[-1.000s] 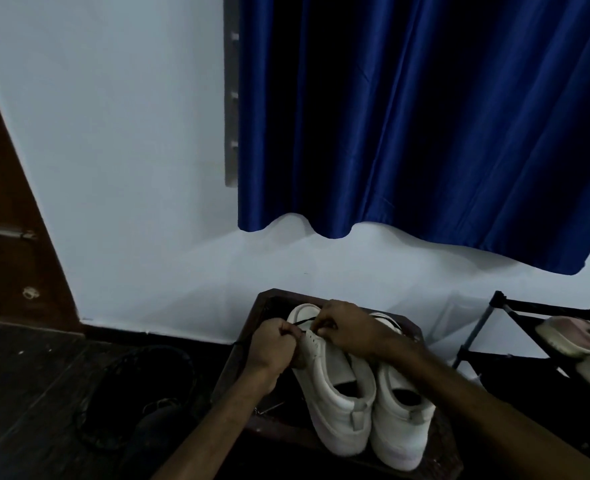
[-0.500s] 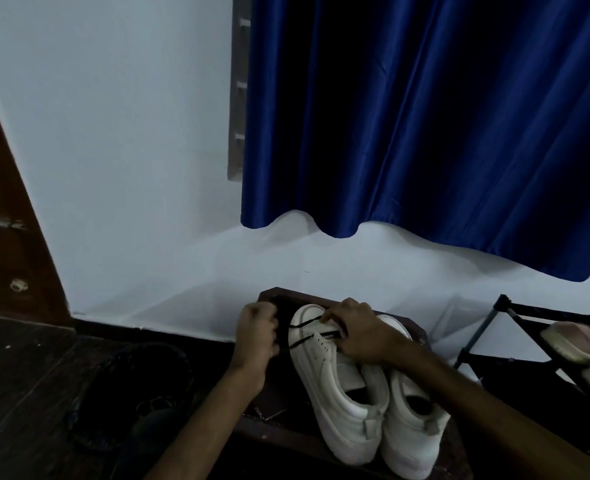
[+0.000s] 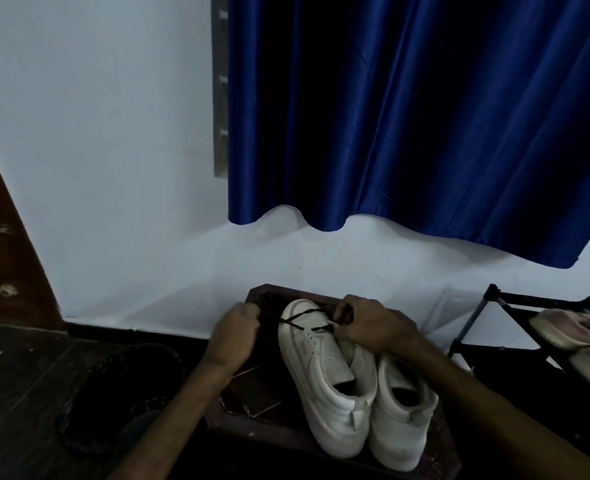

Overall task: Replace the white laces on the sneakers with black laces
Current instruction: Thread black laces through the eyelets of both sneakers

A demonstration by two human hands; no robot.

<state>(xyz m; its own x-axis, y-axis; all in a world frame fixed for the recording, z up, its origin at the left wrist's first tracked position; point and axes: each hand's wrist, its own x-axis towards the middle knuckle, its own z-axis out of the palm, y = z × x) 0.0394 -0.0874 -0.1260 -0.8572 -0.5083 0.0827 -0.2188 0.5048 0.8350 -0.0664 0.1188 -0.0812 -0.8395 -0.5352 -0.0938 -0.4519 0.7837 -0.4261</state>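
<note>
The left hand point(image 3: 234, 336) fists one end of the black lace point(image 3: 304, 315) beside the sneaker point(image 3: 324, 375) on the stool point(image 3: 252, 398), the right hand point(image 3: 366, 327) pinches the other at the toe eyelets — tug unevenly, I'd say, and one end slips out or ends lopsided.

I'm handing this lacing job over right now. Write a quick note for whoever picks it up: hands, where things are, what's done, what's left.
Hands: the left hand grips one end of the black lace, drawn out to the left; the right hand pinches the other end.
Things: the left sneaker and the right sneaker sit side by side on the wooden stool, toes toward the wall.
Done: no white laces show; the black lace crosses the left sneaker's toe end.
Left: thread its remaining eyelets, then lace the right sneaker, whose front is hidden by the forearm.
</note>
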